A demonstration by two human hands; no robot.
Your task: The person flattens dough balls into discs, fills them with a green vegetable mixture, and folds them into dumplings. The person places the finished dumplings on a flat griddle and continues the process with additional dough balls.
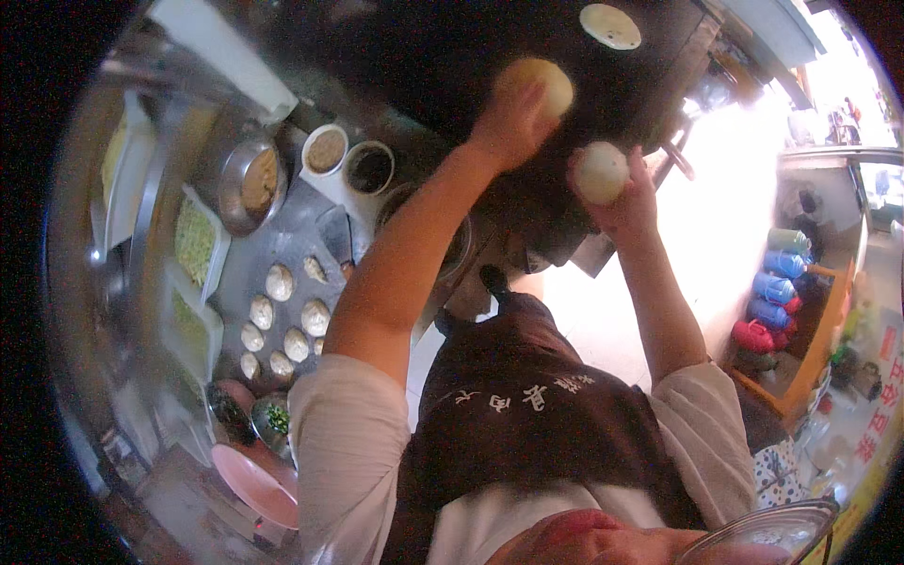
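In the head view my left hand [519, 123], a little blurred, has its fingers against a round, yellowish piece of dough or flatbread [554, 86]. Whether that piece also rests on the dark griddle [438, 63] below is hard to tell. My right hand [628, 201], lower and to the right, grips a paler dough round [602, 171] between thumb and fingers. A flat, pale round of dough with dark spots [611, 27] lies on the griddle's far right part.
At left, a metal worktop [282, 244] bears several dough balls [296, 345], a scraper or cleaver blade [334, 233], a metal bowl of brown paste [258, 180], trays of chopped greens [198, 240] and two white tubs [325, 150]. Several thermos flasks [773, 288] stand at right.
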